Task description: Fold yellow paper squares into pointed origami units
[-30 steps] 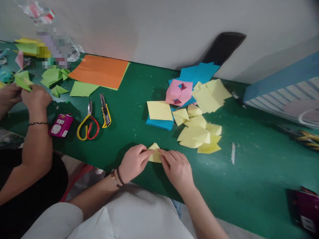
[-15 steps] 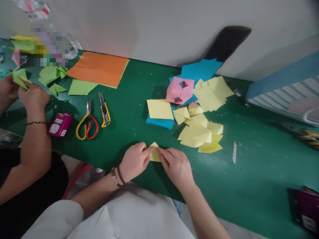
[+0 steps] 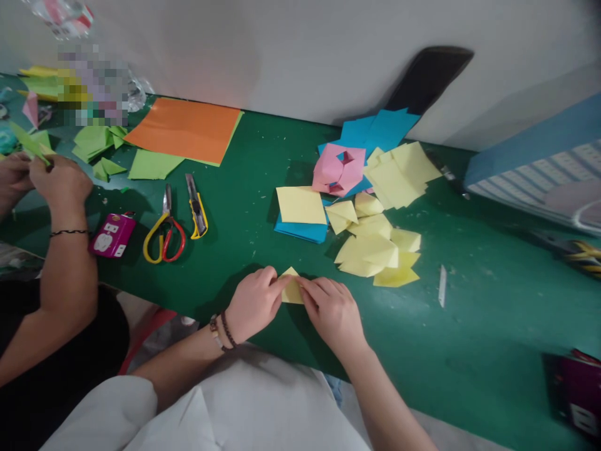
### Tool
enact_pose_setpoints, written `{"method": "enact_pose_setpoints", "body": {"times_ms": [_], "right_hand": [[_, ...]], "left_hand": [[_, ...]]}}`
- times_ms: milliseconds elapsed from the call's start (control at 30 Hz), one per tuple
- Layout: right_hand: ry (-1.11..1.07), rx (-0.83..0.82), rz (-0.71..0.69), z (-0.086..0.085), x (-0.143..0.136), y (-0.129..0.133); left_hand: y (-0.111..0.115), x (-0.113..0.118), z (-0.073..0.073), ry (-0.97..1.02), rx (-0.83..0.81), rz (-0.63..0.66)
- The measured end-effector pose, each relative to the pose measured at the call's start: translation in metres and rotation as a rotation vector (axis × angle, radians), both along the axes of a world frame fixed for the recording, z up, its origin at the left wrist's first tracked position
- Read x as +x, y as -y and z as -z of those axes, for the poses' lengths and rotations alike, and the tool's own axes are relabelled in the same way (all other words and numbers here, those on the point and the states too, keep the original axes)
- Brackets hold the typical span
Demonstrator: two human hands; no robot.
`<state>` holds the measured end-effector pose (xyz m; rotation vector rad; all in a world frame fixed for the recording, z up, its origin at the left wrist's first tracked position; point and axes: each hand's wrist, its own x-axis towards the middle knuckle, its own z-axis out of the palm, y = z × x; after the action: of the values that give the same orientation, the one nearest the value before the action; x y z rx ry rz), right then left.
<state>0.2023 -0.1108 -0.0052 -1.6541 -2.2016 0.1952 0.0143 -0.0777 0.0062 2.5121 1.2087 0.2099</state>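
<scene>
A small yellow sheet of paper (image 3: pixel 292 293), folded to a peak at its top, lies near the table's front edge. My left hand (image 3: pixel 253 300) pinches its left side, index finger pressed near the peak. From the right, my right hand (image 3: pixel 334 313) grips the other side with its fingertips, close to the left ones. The undersides of the fingers are hidden. Beyond my hands sits a yellow square sheet (image 3: pixel 301 205) on blue sheets (image 3: pixel 300 232). Several folded yellow pieces (image 3: pixel 370 254) lie to the right of it, with a pink folded paper shape (image 3: pixel 339 169) behind them.
Scissors (image 3: pixel 164 235), a yellow cutter (image 3: pixel 197 210) and a purple box (image 3: pixel 113 235) lie to the left. A co-worker's hands (image 3: pixel 61 178) hold green paper at far left. Orange paper (image 3: pixel 188 128) rests by the wall. A white strip (image 3: pixel 442 285) and pliers (image 3: pixel 573 250) lie right.
My hands and the yellow paper stay almost exactly where they were. At far left, the co-worker's hands have shifted slightly and the green paper in them is tilted differently.
</scene>
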Motion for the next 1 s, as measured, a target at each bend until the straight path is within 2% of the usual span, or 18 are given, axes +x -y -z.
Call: {"method": "enact_pose_setpoints", "body": {"times_ms": [300,600,733,800,867,933,1000], "right_hand": [[-0.004,0.03,-0.009,0.0,0.0,0.0],[-0.021,0.01,0.012,-0.002,0.0,0.0],[-0.177,0.032,0.159,-0.017,0.005,0.014],[-0.348,-0.08,0.209,-0.024,0.002,0.028],[-0.544,-0.301,0.172,-0.028,-0.005,0.043],[-0.639,-0.484,0.126,-0.028,-0.014,0.055],[-0.678,-0.572,0.126,-0.027,-0.022,0.063]], "left_hand": [[-0.007,-0.002,-0.002,-0.079,0.105,0.185],[-0.013,-0.005,-0.002,-0.011,0.06,0.203],[-0.015,-0.005,0.0,-0.003,0.028,0.209],[-0.015,-0.005,0.001,0.004,0.016,0.202],[-0.015,-0.005,0.001,0.021,0.003,0.193],[-0.016,-0.006,0.002,0.041,-0.009,0.19],[-0.016,-0.006,0.002,0.053,-0.018,0.192]]}}
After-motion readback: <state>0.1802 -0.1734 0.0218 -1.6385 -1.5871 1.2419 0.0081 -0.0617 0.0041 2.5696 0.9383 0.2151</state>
